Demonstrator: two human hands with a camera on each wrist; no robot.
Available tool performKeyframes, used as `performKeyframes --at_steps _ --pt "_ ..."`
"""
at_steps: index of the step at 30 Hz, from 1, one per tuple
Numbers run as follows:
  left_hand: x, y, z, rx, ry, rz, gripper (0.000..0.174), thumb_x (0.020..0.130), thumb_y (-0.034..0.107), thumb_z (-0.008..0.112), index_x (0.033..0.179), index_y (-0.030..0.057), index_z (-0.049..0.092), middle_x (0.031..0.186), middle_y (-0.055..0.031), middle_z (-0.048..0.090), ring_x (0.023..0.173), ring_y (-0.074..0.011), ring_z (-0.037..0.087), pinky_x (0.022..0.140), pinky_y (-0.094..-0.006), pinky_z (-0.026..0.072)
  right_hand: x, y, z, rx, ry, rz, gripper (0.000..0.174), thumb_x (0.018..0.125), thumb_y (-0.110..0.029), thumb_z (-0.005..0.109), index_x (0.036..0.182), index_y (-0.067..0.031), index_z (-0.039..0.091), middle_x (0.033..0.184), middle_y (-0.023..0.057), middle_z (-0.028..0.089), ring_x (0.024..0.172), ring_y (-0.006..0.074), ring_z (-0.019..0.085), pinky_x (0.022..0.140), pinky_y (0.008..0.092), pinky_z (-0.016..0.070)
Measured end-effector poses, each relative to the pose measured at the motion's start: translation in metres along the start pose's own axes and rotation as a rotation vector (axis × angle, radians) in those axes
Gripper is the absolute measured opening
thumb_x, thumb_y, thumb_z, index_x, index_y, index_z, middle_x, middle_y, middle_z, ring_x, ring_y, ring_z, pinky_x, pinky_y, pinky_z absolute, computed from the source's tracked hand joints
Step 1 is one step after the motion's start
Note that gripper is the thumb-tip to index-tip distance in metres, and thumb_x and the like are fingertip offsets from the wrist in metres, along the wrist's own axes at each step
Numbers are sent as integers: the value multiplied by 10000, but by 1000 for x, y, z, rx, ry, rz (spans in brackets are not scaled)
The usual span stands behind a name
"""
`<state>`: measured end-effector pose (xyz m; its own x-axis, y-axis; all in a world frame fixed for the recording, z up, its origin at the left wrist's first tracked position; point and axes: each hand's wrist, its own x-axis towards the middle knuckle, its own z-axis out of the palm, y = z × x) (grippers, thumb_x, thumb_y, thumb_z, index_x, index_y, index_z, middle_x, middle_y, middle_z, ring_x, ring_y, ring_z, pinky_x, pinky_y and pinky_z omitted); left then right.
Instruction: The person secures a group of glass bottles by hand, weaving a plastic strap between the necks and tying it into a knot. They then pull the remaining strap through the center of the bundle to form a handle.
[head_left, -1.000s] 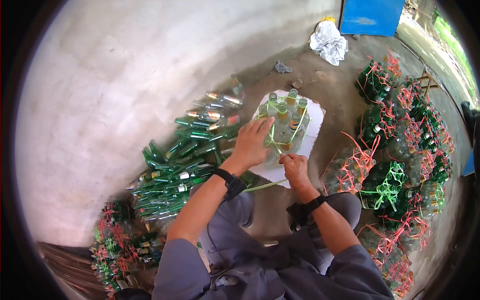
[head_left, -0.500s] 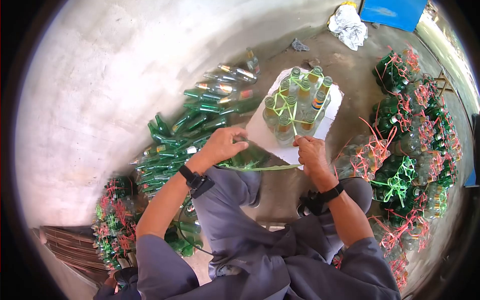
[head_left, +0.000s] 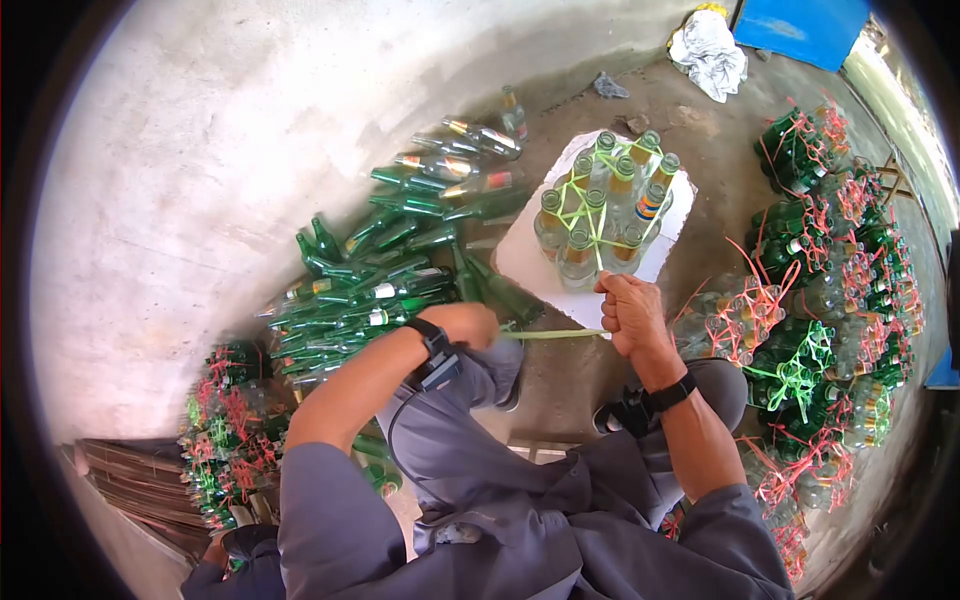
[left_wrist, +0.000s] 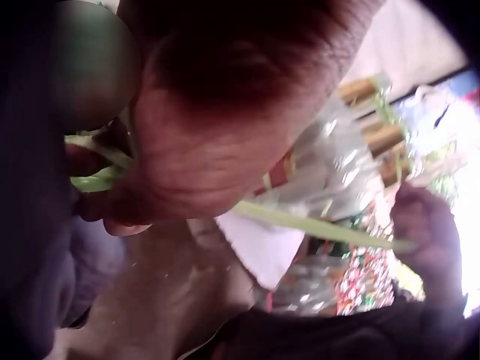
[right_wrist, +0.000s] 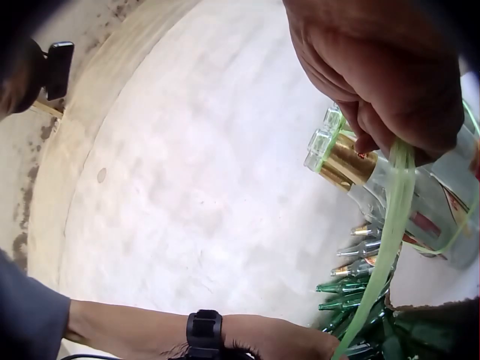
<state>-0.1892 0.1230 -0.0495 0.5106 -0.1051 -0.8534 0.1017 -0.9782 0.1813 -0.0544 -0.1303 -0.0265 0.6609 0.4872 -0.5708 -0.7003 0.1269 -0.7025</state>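
Note:
A cluster of clear glass bottles stands upright on a white board, light-green plastic strap criss-crossed round the necks. My right hand grips the strap just in front of the nearest bottles, fingers curled into a fist. From that fist a free length of strap runs across to my left hand, which is low and left over my knee and blurred. In the left wrist view the curled fingers of that hand hold the strap; its far end is hidden.
Loose green bottles lie piled along the wall at left. On the right stand many bottle bundles tied with red strap, one with green strap. A white sack lies by a blue panel at the back.
My left hand has left the bottle tops, moved back towards my knee and taken hold of the loose strap. My right hand has kept its grip near the bundle.

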Motion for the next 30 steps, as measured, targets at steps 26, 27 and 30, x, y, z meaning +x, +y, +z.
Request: performKeyframes --at_steps 26,27,30 --pt "-103 -167 167 -830 962 -350 194 849 75 682 1027 28 744 880 -72 757 749 -133 696 650 -302 545 20 26 13 137 -131 14 201 965 -165 673 845 -43 566 596 -89 329 451 25 279 390 208 194" --pt "-103 -161 176 -842 965 -358 194 849 75 682 1027 28 744 880 -72 757 749 -133 696 650 -302 545 22 27 12 153 -126 9 200 967 -166 671 848 -43 567 596 -88 325 452 26 272 391 209 194" --pt "-94 -146 209 -1243 993 -449 195 871 134 629 996 47 751 866 -22 739 726 -134 655 680 -312 542 26 27 9 138 -128 15 203 968 -166 673 849 -40 567 597 -82 317 455 30 256 394 212 191"
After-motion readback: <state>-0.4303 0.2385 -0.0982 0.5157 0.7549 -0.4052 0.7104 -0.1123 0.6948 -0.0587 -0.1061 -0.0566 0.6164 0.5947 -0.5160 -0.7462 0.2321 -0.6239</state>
